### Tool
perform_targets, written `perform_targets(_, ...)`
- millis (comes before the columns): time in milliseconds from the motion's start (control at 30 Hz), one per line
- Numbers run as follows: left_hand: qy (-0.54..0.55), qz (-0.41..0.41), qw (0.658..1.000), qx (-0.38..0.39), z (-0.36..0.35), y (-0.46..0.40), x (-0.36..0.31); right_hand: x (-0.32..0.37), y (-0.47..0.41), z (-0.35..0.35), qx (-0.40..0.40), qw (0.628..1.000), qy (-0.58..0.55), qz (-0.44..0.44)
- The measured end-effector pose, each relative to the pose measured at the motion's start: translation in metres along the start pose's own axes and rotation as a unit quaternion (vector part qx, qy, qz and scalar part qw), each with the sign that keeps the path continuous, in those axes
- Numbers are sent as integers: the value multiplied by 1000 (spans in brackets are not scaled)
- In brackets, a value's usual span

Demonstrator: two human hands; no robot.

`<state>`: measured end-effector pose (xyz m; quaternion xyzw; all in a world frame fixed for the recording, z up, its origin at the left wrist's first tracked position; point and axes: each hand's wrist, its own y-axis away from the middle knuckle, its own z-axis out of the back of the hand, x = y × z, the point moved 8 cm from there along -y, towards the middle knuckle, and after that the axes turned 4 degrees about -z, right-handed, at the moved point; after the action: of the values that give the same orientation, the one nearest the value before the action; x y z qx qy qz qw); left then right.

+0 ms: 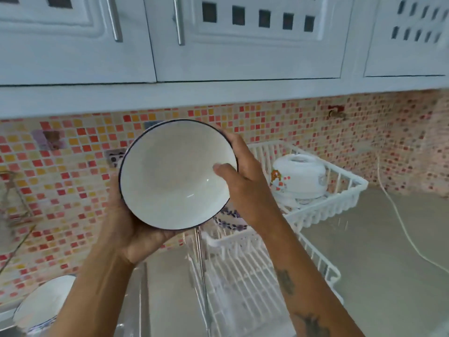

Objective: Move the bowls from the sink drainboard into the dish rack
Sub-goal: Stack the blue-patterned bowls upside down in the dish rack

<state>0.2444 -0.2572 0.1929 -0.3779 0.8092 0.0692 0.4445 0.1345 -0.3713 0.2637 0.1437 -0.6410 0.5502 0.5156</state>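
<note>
A white bowl point(177, 175), tilted mouth-first toward the camera, is held in the air above the dish rack point(315, 210); wet glaze could slip, or the bowl could knock the upturned dishes point(300, 176) already racked. The left hand point(131, 229) cups its underside while the right hand point(245, 181) clamps the rim, thumb inside, fingers point(237, 144) behind.

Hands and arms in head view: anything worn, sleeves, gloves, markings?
Both hands bare: no gloves, and no rings or watch visible. Left hand and forearm show no sleeve and no markings. Right hand is also sleeveless; its forearm carries two dark tattoos, one mid-forearm, another nearer the elbow. Their designs are too blurred to read.
</note>
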Motion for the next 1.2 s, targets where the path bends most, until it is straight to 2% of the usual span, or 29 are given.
perform_targets(100, -115, -42, 992, 39, -41, -10, 1, -3, -5, 43, -26, 998, 9, -48)
perform_targets(167, -186, -88, 978, 27, -58, -20, 0, -8, -8, 66, -42, 995, 39, -86)
perform_targets(233, -278, -138, 950, 6, -65, -31, 0, -15, -11, 81, -37, 989, 66, -126)
perform_targets(333, -418, -213, 883, -14, -84, -40, -3, -29, -15, 97, -23, 980, 77, -181)
perform_targets(400, -508, -236, 828, -6, -92, -48, 3, -40, -19, 102, -9, 975, 81, -208)
perform_targets(467, -577, -228, 784, 25, -99, -57, 14, -54, -23, 105, -7, 968, 95, -233)
perform_targets(567, -658, -202, 726, -6, -91, -70, 23, -82, -29, 104, -3, 957, 99, -273)
perform_targets(600, -672, -190, 715, -14, -88, -73, 26, -91, -31, 104, -6, 954, 96, -285)
perform_targets(767, -686, -136, 714, -7, -68, -87, 42, -123, -42, 103, -11, 942, 106, -319)
perform_targets(967, -721, -96, 686, 9, -64, -91, 50, -138, -40, 99, 7, 930, 120, -346)
perform_targets(1200, -734, -42, 678, 16, -56, -95, 59, -148, -41, 98, 8, 918, 129, -376)
